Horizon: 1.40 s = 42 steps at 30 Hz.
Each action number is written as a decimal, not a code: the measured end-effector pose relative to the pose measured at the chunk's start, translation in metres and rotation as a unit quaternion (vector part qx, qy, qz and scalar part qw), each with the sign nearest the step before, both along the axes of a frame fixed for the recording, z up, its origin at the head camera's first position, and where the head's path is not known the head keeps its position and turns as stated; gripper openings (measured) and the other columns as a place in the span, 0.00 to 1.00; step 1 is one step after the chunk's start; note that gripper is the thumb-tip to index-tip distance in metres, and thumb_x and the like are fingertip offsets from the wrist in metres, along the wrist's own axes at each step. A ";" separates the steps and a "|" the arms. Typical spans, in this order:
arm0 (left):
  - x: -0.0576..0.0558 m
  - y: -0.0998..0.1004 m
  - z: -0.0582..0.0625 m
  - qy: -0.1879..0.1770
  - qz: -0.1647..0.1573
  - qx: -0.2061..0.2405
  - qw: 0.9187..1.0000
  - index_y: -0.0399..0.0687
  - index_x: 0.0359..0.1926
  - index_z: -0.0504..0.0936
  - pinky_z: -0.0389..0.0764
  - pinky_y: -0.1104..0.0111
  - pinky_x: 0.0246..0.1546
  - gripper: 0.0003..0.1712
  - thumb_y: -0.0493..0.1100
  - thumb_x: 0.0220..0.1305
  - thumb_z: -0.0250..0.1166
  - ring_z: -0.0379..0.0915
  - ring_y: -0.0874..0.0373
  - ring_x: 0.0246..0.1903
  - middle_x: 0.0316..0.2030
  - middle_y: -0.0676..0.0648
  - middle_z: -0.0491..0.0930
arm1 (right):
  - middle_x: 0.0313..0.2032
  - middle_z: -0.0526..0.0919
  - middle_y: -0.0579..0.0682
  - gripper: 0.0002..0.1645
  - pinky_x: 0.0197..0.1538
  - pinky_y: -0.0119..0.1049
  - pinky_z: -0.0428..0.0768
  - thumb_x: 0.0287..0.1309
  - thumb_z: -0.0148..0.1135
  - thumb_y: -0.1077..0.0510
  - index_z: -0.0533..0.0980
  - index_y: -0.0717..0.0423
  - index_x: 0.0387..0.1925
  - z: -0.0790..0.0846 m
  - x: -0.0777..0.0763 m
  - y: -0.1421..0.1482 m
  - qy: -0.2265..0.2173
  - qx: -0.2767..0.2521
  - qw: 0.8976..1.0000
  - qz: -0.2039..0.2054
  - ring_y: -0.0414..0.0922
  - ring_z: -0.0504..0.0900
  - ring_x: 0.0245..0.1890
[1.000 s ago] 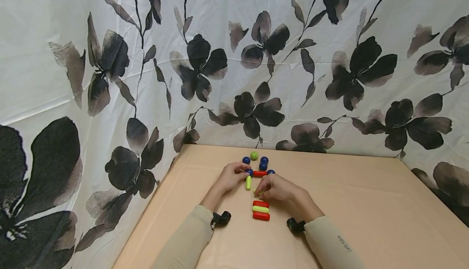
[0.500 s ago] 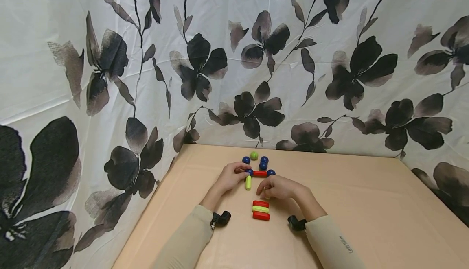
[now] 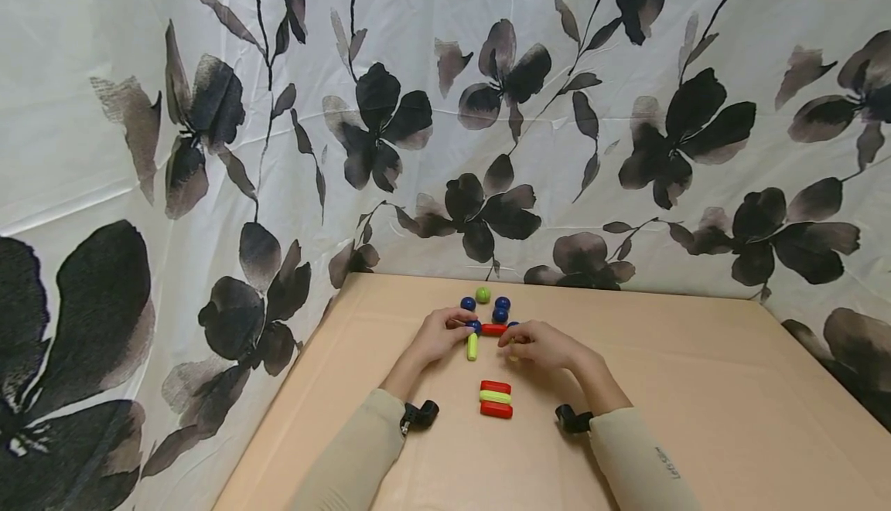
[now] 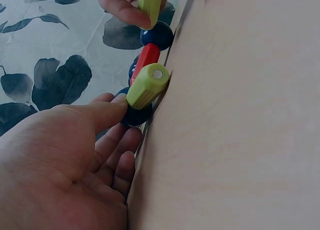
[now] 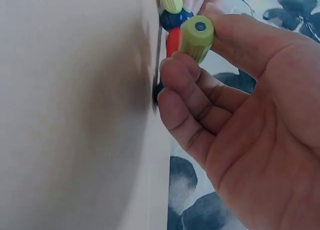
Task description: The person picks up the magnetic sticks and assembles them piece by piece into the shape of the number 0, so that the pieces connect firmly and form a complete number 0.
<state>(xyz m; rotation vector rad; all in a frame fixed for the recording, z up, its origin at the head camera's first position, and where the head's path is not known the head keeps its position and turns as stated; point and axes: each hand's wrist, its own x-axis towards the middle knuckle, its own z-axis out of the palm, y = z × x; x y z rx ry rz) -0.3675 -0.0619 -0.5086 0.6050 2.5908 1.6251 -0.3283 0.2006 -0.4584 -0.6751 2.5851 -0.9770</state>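
If the right hand bumps too hard with its yellow-green, ridged, plastic-looking stick, the shiny dark blue ball just by that hand could roll, or come off the red plastic-looking stick lying between the 2 hands. If the left hand lets go too soon, its end could swing. The right hand is nearly closed, pinching its stick; I can't tell if stick and ball touch. The left hand pinches another dark blue ball, with a second yellow-green stick pointing back toward the person. The hands are apart. Nearer the person than both hands lie 3 more sticks, side by side; past the hands sit 4 more balls.
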 end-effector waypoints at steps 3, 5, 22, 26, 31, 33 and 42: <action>0.000 0.000 0.000 -0.001 0.001 -0.003 1.000 0.53 0.57 0.87 0.79 0.66 0.49 0.14 0.41 0.73 0.67 0.79 0.59 0.45 0.50 0.52 0.86 | 0.38 0.82 0.47 0.13 0.42 0.38 0.77 0.73 0.63 0.53 0.85 0.51 0.53 0.000 -0.002 0.005 0.013 -0.004 1.000 -0.010 0.47 0.77 0.38; 0.000 0.000 0.000 -0.001 0.002 -0.003 1.000 0.52 0.57 0.87 0.78 0.65 0.49 0.14 0.41 0.73 0.67 0.78 0.58 0.45 0.50 0.52 0.86 | 0.39 0.83 0.48 0.14 0.43 0.37 0.78 0.73 0.63 0.53 0.85 0.51 0.54 0.000 -0.003 0.008 0.017 -0.009 1.000 -0.016 0.47 0.78 0.39; -0.001 0.002 0.000 -0.008 0.009 -0.001 1.000 0.57 0.54 0.88 0.78 0.65 0.48 0.13 0.41 0.72 0.68 0.78 0.58 0.44 0.50 0.53 0.86 | 0.36 0.82 0.51 0.13 0.37 0.36 0.74 0.71 0.65 0.52 0.86 0.51 0.52 -0.007 -0.005 0.016 -0.010 -0.026 0.999 -0.043 0.48 0.77 0.36; -0.002 0.002 0.000 -0.010 0.007 -0.001 1.000 0.58 0.54 0.88 0.78 0.66 0.48 0.12 0.41 0.72 0.68 0.78 0.59 0.44 0.50 0.53 0.87 | 0.35 0.81 0.51 0.14 0.35 0.35 0.72 0.71 0.65 0.52 0.86 0.51 0.52 -0.008 -0.005 0.014 -0.012 -0.024 0.999 -0.042 0.48 0.75 0.35; -0.002 0.001 -0.001 -0.009 0.005 -0.001 1.000 0.56 0.55 0.87 0.79 0.67 0.49 0.13 0.41 0.72 0.68 0.79 0.59 0.45 0.51 0.53 0.86 | 0.35 0.80 0.52 0.14 0.34 0.35 0.72 0.71 0.65 0.52 0.86 0.52 0.52 -0.008 -0.005 0.013 -0.015 -0.028 0.999 -0.044 0.49 0.76 0.35; -0.002 0.001 0.000 -0.005 0.004 -0.001 1.000 0.55 0.55 0.87 0.80 0.66 0.49 0.13 0.41 0.72 0.67 0.79 0.59 0.46 0.51 0.52 0.87 | 0.33 0.80 0.52 0.14 0.33 0.34 0.71 0.71 0.65 0.52 0.86 0.51 0.52 -0.008 -0.006 0.013 -0.016 -0.027 0.998 -0.046 0.48 0.76 0.34; -0.001 0.001 0.001 0.004 0.004 -0.001 1.000 0.52 0.55 0.87 0.79 0.65 0.48 0.13 0.40 0.72 0.67 0.79 0.58 0.44 0.49 0.50 0.87 | 0.32 0.83 0.53 0.16 0.30 0.33 0.69 0.67 0.69 0.54 0.87 0.51 0.54 -0.011 -0.007 0.015 -0.026 -0.036 0.997 -0.067 0.47 0.75 0.30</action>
